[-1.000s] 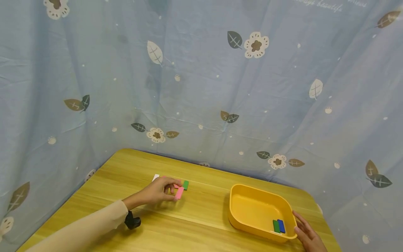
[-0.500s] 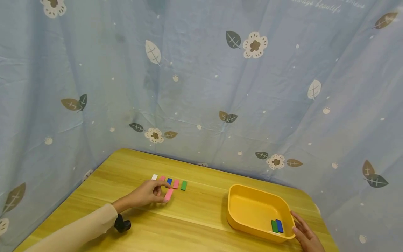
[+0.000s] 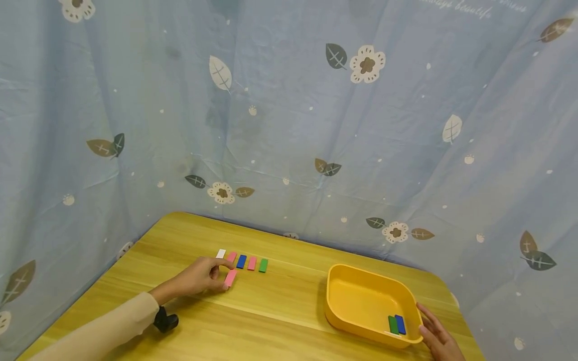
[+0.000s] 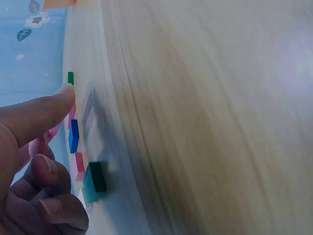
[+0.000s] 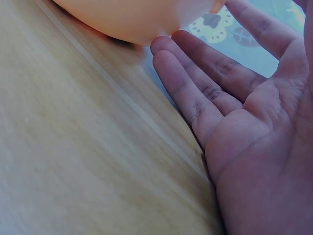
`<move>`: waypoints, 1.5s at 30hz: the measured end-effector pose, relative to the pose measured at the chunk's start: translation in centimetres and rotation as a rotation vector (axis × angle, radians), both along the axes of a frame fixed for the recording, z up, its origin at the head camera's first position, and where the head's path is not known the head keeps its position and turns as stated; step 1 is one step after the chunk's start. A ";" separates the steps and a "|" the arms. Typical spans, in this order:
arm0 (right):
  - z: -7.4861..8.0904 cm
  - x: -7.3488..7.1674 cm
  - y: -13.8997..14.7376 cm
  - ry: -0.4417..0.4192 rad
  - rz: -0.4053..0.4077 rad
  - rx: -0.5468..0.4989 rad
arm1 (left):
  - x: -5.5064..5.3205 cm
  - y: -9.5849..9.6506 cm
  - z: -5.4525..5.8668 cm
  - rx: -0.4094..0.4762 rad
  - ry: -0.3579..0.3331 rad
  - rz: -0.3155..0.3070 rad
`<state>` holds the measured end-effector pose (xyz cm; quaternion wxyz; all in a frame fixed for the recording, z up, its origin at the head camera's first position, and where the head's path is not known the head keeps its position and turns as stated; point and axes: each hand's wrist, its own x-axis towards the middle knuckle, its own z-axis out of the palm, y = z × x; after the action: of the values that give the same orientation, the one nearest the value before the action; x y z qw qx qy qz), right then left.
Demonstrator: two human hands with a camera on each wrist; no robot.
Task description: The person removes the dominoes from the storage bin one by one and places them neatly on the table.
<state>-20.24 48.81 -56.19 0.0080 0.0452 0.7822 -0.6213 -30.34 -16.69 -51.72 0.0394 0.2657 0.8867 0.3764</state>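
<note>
My left hand [image 3: 198,277] pinches a pink domino-like block [image 3: 231,278] between thumb and fingertips, low over the table. Just beyond it lies a row of similar blocks: white [image 3: 221,253], pink [image 3: 232,256], blue [image 3: 241,261], pink [image 3: 252,263] and green [image 3: 263,265]. In the left wrist view a dark green block [image 4: 95,181] sits in front of the row near the white one; the hand hides it from the head view. My right hand [image 3: 440,335] is at the right end of a yellow tray [image 3: 331,301], its straightish fingers [image 5: 178,81] against the wall.
Inside the tray, a green block [image 3: 393,325] and a blue block [image 3: 400,324] lie by the right end, with a thin white edge beside them. The wooden table [image 3: 271,331] ends at a blue floral curtain [image 3: 289,125]. A black wrist device [image 3: 165,321] hangs below my left sleeve.
My left hand has moved left along the row, carrying the pink block, and has uncovered the blue and pink blocks behind it. My right hand stays at the tray.
</note>
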 end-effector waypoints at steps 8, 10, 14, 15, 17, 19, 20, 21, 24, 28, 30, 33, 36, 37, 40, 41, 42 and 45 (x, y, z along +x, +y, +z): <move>0.1 0.2 -0.1 -0.007 0.002 0.006 | -0.2 -0.4 0.1 -0.072 -0.018 0.044; 0.1 0.3 -0.1 -0.007 0.005 -0.003 | -0.2 -0.5 0.0 -0.090 -0.023 0.052; 0.1 0.3 -0.2 -0.032 -0.021 0.022 | -0.1 -0.6 0.1 -0.095 -0.037 0.058; 0.1 0.3 -0.2 -0.044 -0.027 0.031 | -0.1 -0.6 0.1 -0.098 -0.040 0.060; 0.1 0.2 -0.3 -0.068 -0.039 0.050 | -0.1 -0.7 0.1 -0.102 -0.041 0.062; 0.2 0.2 -0.4 -0.082 -0.042 0.057 | -0.2 -0.7 0.0 -0.109 -0.042 0.063; 0.2 0.2 -0.4 -0.084 -0.044 0.059 | -0.2 -0.7 0.0 -0.114 -0.039 0.064; 0.3 0.2 -0.5 -0.087 -0.045 0.060 | -0.2 -0.7 0.0 -0.115 -0.037 0.063; 0.4 0.2 -0.5 -0.084 -0.048 0.059 | -0.3 -0.6 0.1 -0.123 -0.031 0.067; 0.3 0.1 -0.4 -0.074 -0.044 0.062 | -0.4 -0.6 0.3 -0.139 -0.026 0.075; 0.3 0.2 -0.4 -0.061 -0.040 0.062 | -0.6 -0.7 0.3 -0.141 -0.022 0.066; 0.4 0.2 -0.2 -0.042 -0.026 0.061 | -0.9 -0.7 0.3 -0.138 -0.008 0.047; 0.5 0.1 0.0 -0.029 -0.014 0.059 | -1.2 -0.8 0.5 -0.122 -0.005 0.039; 0.4 0.0 0.1 -0.034 -0.014 0.059 | -1.2 -0.7 0.6 -0.115 -0.006 0.042; 0.2 -0.2 0.3 -0.044 -0.020 0.063 | -1.2 -0.3 1.0 -0.080 -0.009 0.041; 0.1 -0.3 0.3 -0.049 -0.023 0.064 | -1.2 -0.1 1.1 -0.072 -0.006 0.040; 0.1 -0.3 0.3 -0.052 -0.025 0.062 | -1.2 0.1 1.2 -0.061 -0.002 0.037; 0.0 -0.1 0.1 -0.049 -0.025 0.062 | -1.3 1.0 1.6 -0.040 0.018 0.024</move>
<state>-20.36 48.95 -56.15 0.0180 0.0702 0.8000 -0.5956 -31.67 -15.72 -50.15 0.0321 0.2576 0.8975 0.3566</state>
